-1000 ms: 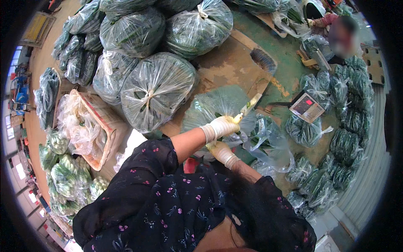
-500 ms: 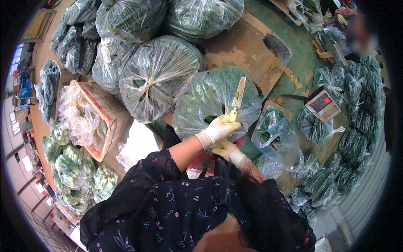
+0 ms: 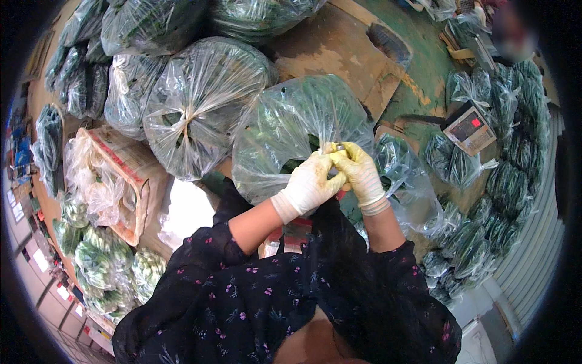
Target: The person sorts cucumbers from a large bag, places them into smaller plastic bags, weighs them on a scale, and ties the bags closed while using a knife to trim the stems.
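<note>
My left hand (image 3: pixel 308 185) and my right hand (image 3: pixel 362 175), both in pale gloves with yellow fingers, meet in front of me with their fingers closed. Between the fingertips shows the yellow handle and metal end of a knife (image 3: pixel 338 146); its long blade is not in view. Just beyond lies a large clear plastic bag (image 3: pixel 291 112) of dark green vegetables, its film gathered toward my hands. Dark gaps show in the bag beside my left fingers. The fingers hide whether either hand also grips the film.
More big filled bags (image 3: pixel 203 91) stand at the left and far side. A crate (image 3: pixel 136 209) of crumpled plastic is on the left, above bagged pale vegetables (image 3: pixel 103 255). Flattened cardboard (image 3: pixel 333 45) lies ahead. At right are a boxy device (image 3: pixel 470 128) and several bagged greens (image 3: pixel 506 182).
My right hand has come up beside my left, and both now work on the knife. Its blade, upright before, no longer shows. The whole view has shifted slightly.
</note>
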A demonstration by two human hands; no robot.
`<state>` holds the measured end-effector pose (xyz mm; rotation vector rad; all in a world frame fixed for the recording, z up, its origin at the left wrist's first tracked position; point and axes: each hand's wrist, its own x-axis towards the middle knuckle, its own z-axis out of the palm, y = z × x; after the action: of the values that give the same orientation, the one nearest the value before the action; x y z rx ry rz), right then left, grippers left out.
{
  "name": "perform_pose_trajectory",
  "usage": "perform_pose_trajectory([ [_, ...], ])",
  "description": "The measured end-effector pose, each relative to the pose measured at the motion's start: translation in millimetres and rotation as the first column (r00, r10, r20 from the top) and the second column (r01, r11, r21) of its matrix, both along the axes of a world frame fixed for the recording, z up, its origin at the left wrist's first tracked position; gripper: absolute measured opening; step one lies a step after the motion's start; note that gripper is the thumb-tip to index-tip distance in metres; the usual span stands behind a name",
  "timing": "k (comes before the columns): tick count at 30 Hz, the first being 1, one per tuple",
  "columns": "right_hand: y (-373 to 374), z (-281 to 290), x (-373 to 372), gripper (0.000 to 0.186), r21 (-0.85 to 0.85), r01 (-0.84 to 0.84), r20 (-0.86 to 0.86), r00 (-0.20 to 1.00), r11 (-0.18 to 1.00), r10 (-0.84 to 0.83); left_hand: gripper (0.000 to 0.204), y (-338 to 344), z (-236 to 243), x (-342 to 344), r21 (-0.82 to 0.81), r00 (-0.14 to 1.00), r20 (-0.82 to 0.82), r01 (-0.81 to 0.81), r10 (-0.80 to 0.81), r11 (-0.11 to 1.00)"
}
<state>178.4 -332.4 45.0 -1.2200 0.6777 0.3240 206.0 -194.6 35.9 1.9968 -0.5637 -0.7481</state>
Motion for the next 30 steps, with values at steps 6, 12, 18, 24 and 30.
perform_pose_trajectory([
  [6,-80.1,-23.2,18.3,0.036,-0.112,-0.139,0.115,0.982,0.984,0.152,0.041,38.9,-0.9,11.2,-0.209,0.999,0.017,-0.042,0.046,0.977],
  [12,-111.3,-70.6,69.3,0.037,-0.76,-0.381,0.042,0.78,0.527,0.624,0.046,53.9,-65.1,51.5,-0.071,0.238,-0.969,-0.529,0.068,0.845],
  [18,-106.5,-97.7,101.1,0.036,-0.884,-0.322,-0.012,0.741,0.34,0.671,0.031,-26.8,-94.8,47.1,-0.228,0.22,-0.964,-0.372,-0.153,0.9],
  [24,-127.4,-74.3,89.2,0.025,-0.616,-0.603,-0.072,0.685,0.508,0.725,0.016,-26.1,-102.6,62.3,-0.296,0.293,-0.936,-0.353,-0.196,0.887],
  [30,-96.7,-62.4,54.7,0.035,-0.825,-0.496,-0.239,0.74,0.27,0.628,0.017,-30.4,-89.1,43.9,-0.327,0.604,-0.796,-0.386,-0.031,0.863],
])
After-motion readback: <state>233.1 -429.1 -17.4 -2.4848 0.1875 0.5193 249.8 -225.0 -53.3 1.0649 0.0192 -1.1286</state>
